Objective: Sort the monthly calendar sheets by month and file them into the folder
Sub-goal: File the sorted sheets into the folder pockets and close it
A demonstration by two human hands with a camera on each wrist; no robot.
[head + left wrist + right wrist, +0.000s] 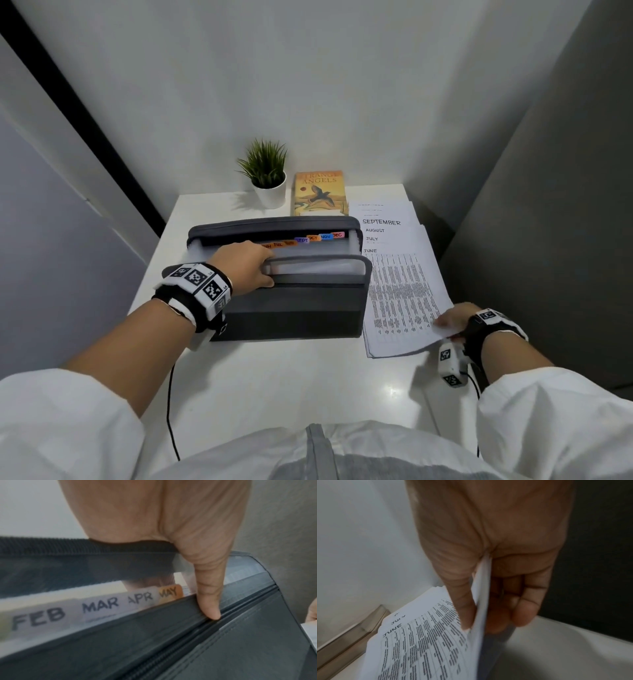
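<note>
Right hand (455, 320) pinches the June sheet (402, 301); left hand (245, 267) grips the folder (291, 308) rim, fingers hidden inside; lower sheets mostly covered.

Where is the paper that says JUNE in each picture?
Head: JUNE sheet lies at centre right, top of the stack beside the folder.
Left wrist: only a white paper corner at the right edge; JUNE unreadable.
Right wrist: lower left, pinched by the right hand.
Shared landmark: the right hand.
</note>
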